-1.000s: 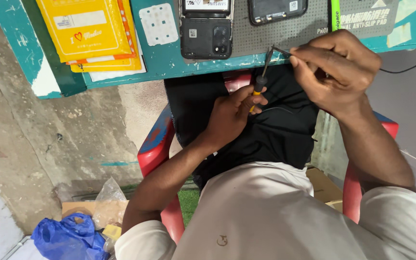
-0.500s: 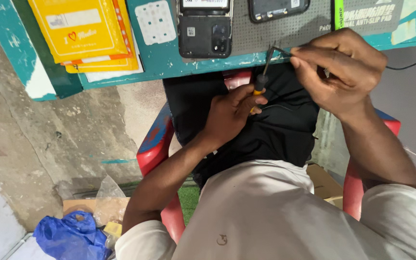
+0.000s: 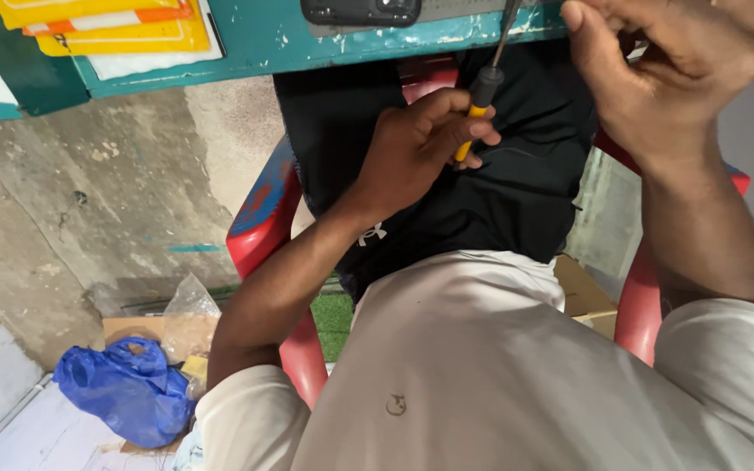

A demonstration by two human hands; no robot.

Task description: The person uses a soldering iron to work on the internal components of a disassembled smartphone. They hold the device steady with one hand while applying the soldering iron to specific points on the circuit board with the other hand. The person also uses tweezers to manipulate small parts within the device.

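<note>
Yellow-handled screwdriver (image 3: 479,103) sits pinched in my left hand (image 3: 412,148), shaft angled up toward the teal counter (image 3: 307,39) edge — my right hand (image 3: 665,78) is curled tight near its tip, around what I cannot tell. Work looks mid-way, the dark phone (image 3: 359,10) untouched.

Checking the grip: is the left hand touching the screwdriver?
Touching. The head view shows the left hand with fingers wrapped around the screwdriver handle.

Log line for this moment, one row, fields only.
left hand: grips screwdriver by handle | right hand: raised near shaft, contents hidden | teal table: dark phone at edge
</note>
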